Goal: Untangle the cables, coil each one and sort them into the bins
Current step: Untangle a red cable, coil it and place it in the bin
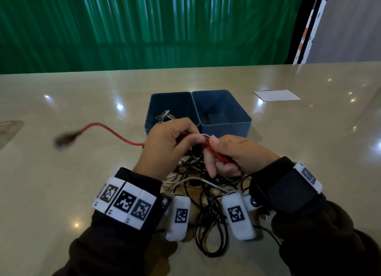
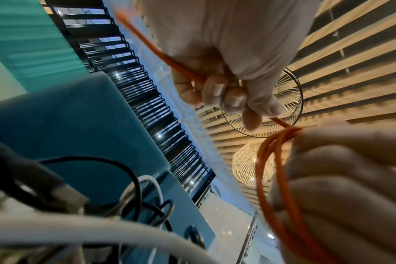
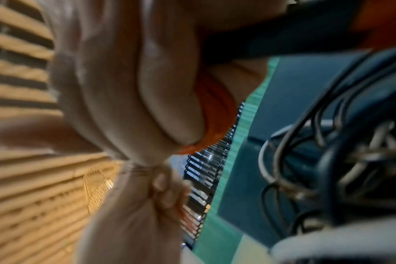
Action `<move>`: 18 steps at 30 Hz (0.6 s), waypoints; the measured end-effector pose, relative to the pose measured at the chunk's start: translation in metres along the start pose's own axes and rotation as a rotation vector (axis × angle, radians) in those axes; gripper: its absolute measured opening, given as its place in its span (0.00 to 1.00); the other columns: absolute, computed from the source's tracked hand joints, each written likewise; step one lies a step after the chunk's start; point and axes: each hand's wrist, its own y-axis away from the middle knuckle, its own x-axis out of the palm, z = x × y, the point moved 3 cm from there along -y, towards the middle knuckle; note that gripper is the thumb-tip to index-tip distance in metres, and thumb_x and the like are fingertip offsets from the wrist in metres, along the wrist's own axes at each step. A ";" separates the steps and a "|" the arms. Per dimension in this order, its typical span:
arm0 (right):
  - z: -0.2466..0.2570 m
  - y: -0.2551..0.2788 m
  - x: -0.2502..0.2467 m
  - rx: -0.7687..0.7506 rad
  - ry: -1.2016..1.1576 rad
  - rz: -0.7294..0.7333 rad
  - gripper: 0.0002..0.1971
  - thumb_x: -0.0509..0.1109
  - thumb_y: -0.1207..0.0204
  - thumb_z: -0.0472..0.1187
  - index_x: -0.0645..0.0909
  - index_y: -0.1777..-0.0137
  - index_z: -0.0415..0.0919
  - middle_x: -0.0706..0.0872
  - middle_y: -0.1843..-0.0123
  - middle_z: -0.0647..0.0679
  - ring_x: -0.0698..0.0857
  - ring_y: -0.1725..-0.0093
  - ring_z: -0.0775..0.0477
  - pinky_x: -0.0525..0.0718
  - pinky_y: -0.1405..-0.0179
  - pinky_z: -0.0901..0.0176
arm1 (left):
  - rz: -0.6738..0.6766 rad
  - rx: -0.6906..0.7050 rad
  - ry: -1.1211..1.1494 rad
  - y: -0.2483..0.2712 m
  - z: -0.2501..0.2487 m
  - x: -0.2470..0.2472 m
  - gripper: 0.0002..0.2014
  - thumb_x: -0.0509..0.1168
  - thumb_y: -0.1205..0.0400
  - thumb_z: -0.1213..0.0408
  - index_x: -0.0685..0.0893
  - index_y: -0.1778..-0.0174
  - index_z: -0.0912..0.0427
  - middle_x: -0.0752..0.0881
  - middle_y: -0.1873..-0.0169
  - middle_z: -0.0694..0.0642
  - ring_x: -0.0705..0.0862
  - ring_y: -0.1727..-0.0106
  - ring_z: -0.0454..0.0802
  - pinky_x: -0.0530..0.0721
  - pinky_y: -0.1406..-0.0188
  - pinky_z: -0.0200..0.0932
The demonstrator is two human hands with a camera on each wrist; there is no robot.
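A red cable runs between both hands above the table. My right hand grips several coiled red loops of it. My left hand pinches the strand just left of the coil. The free tail swings out to the left and ends in a dark, blurred plug. Below the hands lies a tangle of black and white cables. Behind the hands two blue bins stand side by side. The left bin holds a coiled white cable; the right bin shows nothing inside.
A white card lies at the back right of the glossy beige table. A flat pale object pokes in at the left edge. A green curtain hangs beyond the far edge.
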 end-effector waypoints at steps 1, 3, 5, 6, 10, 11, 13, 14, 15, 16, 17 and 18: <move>0.000 0.000 0.001 -0.045 -0.119 0.060 0.29 0.54 0.19 0.58 0.82 0.67 0.35 0.67 0.84 0.54 0.63 0.86 0.56 0.64 0.84 0.70 | -0.010 -0.002 0.022 0.000 0.002 -0.001 0.09 0.63 0.21 0.54 0.82 0.63 0.53 0.81 0.72 0.42 0.77 0.68 0.36 0.72 0.68 0.30; 0.002 -0.001 0.002 -0.170 -0.335 0.137 0.26 0.59 0.19 0.58 0.83 0.65 0.37 0.67 0.83 0.55 0.64 0.85 0.57 0.63 0.86 0.70 | 0.015 -0.026 0.037 -0.001 0.005 0.001 0.09 0.61 0.17 0.58 0.84 0.59 0.54 0.80 0.72 0.42 0.77 0.68 0.34 0.69 0.68 0.26; 0.004 -0.005 0.000 -0.297 -0.511 0.133 0.24 0.58 0.19 0.55 0.83 0.63 0.37 0.66 0.82 0.54 0.67 0.84 0.59 0.64 0.85 0.71 | 0.095 -0.099 0.031 0.000 0.008 0.007 0.09 0.59 0.14 0.62 0.84 0.55 0.51 0.80 0.74 0.40 0.76 0.69 0.31 0.68 0.69 0.25; 0.004 -0.007 -0.002 -0.336 -0.582 0.094 0.24 0.55 0.18 0.54 0.82 0.62 0.37 0.67 0.81 0.54 0.69 0.82 0.60 0.65 0.85 0.71 | 0.138 -0.134 0.004 0.001 0.010 0.010 0.10 0.58 0.14 0.64 0.83 0.53 0.47 0.80 0.74 0.40 0.76 0.69 0.32 0.68 0.70 0.25; 0.001 -0.010 -0.009 -0.415 -0.687 -0.171 0.26 0.47 0.18 0.51 0.84 0.59 0.39 0.71 0.77 0.54 0.70 0.79 0.57 0.68 0.81 0.67 | 0.304 -0.206 -0.120 0.004 0.014 0.017 0.17 0.56 0.14 0.66 0.75 0.59 0.35 0.77 0.73 0.43 0.76 0.69 0.36 0.68 0.70 0.29; 0.001 -0.010 -0.010 -0.439 -0.713 -0.217 0.25 0.47 0.18 0.50 0.84 0.57 0.39 0.72 0.75 0.53 0.71 0.77 0.56 0.71 0.79 0.66 | 0.356 -0.228 -0.150 0.004 0.014 0.019 0.16 0.56 0.13 0.66 0.77 0.58 0.37 0.76 0.73 0.43 0.75 0.70 0.36 0.67 0.71 0.30; 0.001 -0.010 -0.014 -0.481 -0.749 -0.303 0.23 0.47 0.17 0.46 0.84 0.54 0.39 0.73 0.71 0.51 0.73 0.73 0.53 0.75 0.73 0.63 | 0.426 -0.247 -0.197 0.006 0.012 0.021 0.12 0.56 0.13 0.66 0.84 0.47 0.47 0.75 0.73 0.39 0.75 0.69 0.32 0.68 0.70 0.28; 0.002 -0.009 -0.016 -0.493 -0.738 -0.351 0.22 0.47 0.17 0.45 0.84 0.53 0.39 0.74 0.70 0.50 0.75 0.71 0.52 0.77 0.70 0.62 | 0.438 -0.240 -0.203 0.006 0.010 0.020 0.13 0.56 0.13 0.66 0.85 0.42 0.51 0.74 0.72 0.37 0.75 0.68 0.29 0.69 0.68 0.25; 0.003 -0.008 -0.018 -0.501 -0.700 -0.403 0.21 0.49 0.17 0.45 0.84 0.53 0.40 0.76 0.69 0.49 0.77 0.69 0.51 0.79 0.67 0.60 | 0.434 -0.222 -0.201 0.005 0.008 0.020 0.13 0.57 0.14 0.66 0.85 0.40 0.53 0.75 0.72 0.37 0.75 0.68 0.26 0.68 0.68 0.24; 0.003 -0.006 -0.020 -0.504 -0.638 -0.451 0.19 0.51 0.18 0.45 0.83 0.53 0.40 0.78 0.68 0.49 0.79 0.67 0.50 0.82 0.64 0.59 | 0.420 -0.198 -0.204 0.004 0.006 0.020 0.12 0.58 0.14 0.65 0.85 0.40 0.54 0.77 0.71 0.38 0.75 0.68 0.25 0.68 0.67 0.23; 0.003 -0.005 -0.021 -0.503 -0.558 -0.493 0.17 0.54 0.20 0.46 0.82 0.53 0.39 0.81 0.67 0.49 0.81 0.65 0.49 0.83 0.60 0.58 | 0.400 -0.171 -0.213 0.003 0.004 0.019 0.12 0.59 0.15 0.65 0.86 0.40 0.54 0.80 0.69 0.40 0.75 0.68 0.28 0.68 0.66 0.23; 0.003 -0.004 -0.021 -0.498 -0.467 -0.532 0.16 0.56 0.22 0.47 0.80 0.52 0.38 0.83 0.65 0.49 0.83 0.62 0.49 0.84 0.56 0.57 | 0.382 -0.144 -0.222 0.002 0.003 0.019 0.11 0.61 0.15 0.64 0.86 0.42 0.54 0.82 0.66 0.42 0.75 0.67 0.32 0.69 0.66 0.23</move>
